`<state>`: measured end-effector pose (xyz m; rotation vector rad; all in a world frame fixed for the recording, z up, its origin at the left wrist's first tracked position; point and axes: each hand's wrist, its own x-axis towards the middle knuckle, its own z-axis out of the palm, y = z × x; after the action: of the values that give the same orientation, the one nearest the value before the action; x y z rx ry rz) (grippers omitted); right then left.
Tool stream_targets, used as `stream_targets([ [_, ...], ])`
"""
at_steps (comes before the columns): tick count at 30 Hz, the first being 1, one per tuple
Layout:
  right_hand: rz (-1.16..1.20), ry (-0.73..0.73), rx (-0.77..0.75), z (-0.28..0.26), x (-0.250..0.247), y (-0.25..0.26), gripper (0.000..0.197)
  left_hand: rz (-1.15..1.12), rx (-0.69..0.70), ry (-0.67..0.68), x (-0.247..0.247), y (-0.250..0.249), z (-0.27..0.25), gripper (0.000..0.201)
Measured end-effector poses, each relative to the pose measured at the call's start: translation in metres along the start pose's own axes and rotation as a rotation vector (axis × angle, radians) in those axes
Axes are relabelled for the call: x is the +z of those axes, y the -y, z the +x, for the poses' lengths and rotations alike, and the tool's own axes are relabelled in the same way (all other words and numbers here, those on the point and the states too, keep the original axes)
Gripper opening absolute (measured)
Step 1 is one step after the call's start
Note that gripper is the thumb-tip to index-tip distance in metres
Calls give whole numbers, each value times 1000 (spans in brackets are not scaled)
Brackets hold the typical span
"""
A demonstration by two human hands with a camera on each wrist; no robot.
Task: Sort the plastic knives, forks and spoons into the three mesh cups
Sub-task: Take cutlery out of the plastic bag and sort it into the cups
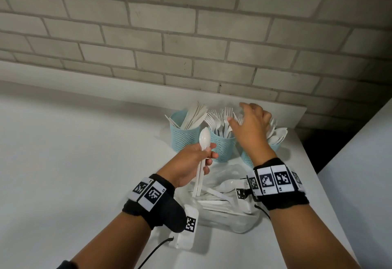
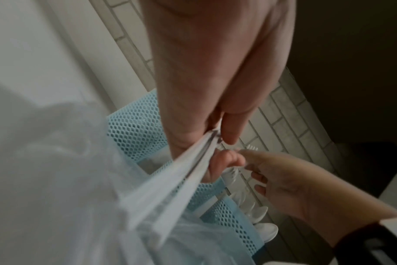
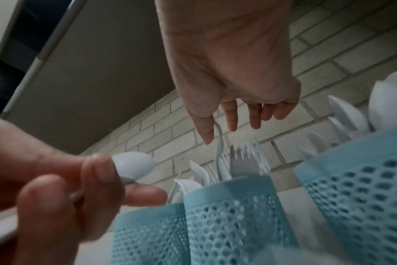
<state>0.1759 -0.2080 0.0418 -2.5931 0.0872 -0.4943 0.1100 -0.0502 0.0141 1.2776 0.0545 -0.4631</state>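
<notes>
Left cup (image 1: pixel 184 136), toward the table's (image 1: pixel 74 152) back edge: knives, standing handle-down, blades fanned up. That type is parked farthest from my working hand since I reach it least right now.

My left hand (image 1: pixel 192 162) sits in front of that cup, fingers curled round a small bundle of cutlery (image 1: pixel 200 175), one spoon bowl up, handles hanging down toward the bag. How many pieces, and whether all are spoons, I can't say; the wrist view is smeared. I hold them upright as a stock so the other hand can draw one at a time.

Middle cup (image 1: pixel 222 148): forks, tines up.

My right hand (image 1: pixel 251 126) hovers above the forks, fingers spread and slack. A fork handle rises just beside the thumb; it looks let go, gripped by nothing.

Right cup (image 1: pixel 252 158), nearest the table's right edge: spoons, bowls up, likely the bundle's destination.

Clear bag (image 1: pixel 224 207) at the near edge, between my wrists, with unsorted pieces inside. Sorting well along, not finished.
</notes>
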Motion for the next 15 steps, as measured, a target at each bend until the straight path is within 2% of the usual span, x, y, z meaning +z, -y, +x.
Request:
stream_targets([
  [3,-16,-13,-109,-3,-8,1,47,50,-16,-3,4,2,0,27],
  [7,-46,159,-192,-6,-3,-4,35,152,-35,-28,8,7,1,23],
  [11,-145,287,-198,-7,-1,-7,38,316,-16,-79,8,8,3,19],
  [12,-131,270,-190,-9,-4,-4,41,340,-21,-95,8,7,3,19],
  [15,12,102,-224,-18,-18,6,43,406,5,-108,11,6,3,22],
])
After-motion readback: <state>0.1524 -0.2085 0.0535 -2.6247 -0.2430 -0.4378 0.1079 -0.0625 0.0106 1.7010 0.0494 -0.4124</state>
